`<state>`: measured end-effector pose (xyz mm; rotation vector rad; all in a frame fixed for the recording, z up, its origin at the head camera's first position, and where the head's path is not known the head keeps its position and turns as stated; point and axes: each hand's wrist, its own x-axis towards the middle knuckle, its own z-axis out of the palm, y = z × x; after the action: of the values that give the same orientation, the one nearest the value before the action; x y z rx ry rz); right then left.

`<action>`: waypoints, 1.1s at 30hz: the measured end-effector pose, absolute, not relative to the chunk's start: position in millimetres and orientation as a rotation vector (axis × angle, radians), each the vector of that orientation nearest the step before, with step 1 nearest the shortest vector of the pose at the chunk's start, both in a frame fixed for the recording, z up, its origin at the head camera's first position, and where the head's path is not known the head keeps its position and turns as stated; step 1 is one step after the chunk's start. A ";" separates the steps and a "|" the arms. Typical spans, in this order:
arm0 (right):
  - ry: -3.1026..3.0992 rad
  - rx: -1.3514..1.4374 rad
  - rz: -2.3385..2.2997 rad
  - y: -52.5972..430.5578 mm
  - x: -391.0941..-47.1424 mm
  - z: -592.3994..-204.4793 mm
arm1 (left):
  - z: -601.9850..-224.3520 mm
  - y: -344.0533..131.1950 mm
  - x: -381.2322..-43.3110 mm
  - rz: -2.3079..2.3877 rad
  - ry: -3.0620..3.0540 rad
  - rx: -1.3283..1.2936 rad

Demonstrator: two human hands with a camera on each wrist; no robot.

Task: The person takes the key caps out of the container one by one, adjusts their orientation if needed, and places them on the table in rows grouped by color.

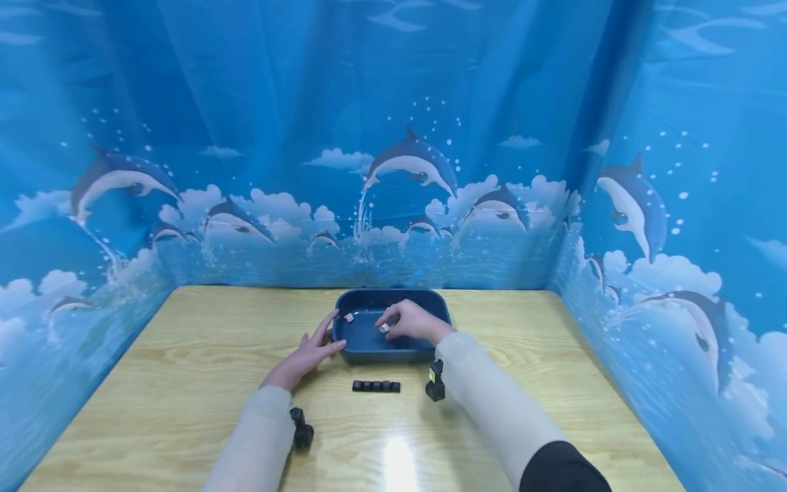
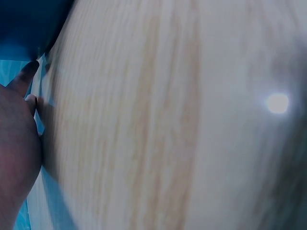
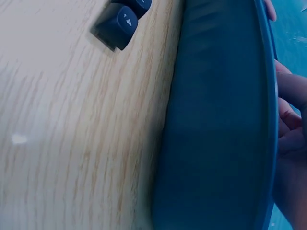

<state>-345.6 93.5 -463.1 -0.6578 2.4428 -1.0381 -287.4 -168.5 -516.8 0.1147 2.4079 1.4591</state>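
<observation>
Small, pale block [image 1: 384,328] in right hand [image 1: 410,320]

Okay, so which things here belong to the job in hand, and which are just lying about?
Seemingly part of the job:
blue tray
small pale piece pinched by the right hand
second pale piece, inside the tray
row of black keycaps, probably

Just surroundings:
wooden table
dolphin curtain
</observation>
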 end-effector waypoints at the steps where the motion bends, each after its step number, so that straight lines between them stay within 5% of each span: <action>1: 2.437 -0.654 -1.059 95.0 -344.9 -462.2 | -516.9 -168.6 -287.4 1.462 2.407 0.118; 33: 2.449 -0.550 -1.611 106.5 -265.9 -454.1 | -514.3 -169.7 -287.5 1.496 2.390 0.190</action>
<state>-265.9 106.5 -454.1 -0.5503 2.4495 -1.6111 -287.5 -169.7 -514.3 0.1895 2.3903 1.4960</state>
